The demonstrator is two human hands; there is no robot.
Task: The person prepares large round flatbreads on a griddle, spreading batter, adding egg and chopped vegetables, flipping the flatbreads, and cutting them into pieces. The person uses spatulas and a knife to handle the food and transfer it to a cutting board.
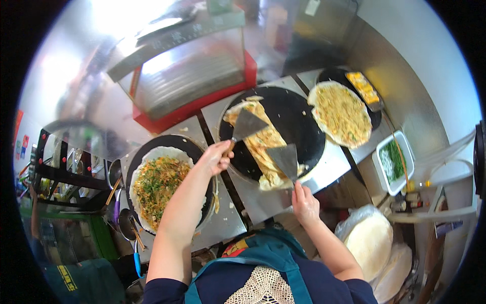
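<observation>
My left hand (217,157) grips the wooden handle of a wide metal scraper (248,125), its blade lying over the upper part of a folded, browned pancake (262,142). In my right hand (305,202) is a second metal scraper (284,159), whose blade overlaps the lower right side of that pancake. The pancake stretches across the left half of a round black griddle (300,117), and its near end hangs over the rim. Under my left forearm, a flat pancake topped with chopped vegetables and greens (155,186) covers another griddle (133,163); my arm hides part of it.
A third pancake with noodle-like filling (341,114) lies at the right, beside a tray of yellow food (362,89). A white tub of chopped greens (395,163) stands farther right. Round flatbreads (368,247) are stacked below. A red-framed glass case (190,76) stands behind; ladles (126,224) lie left.
</observation>
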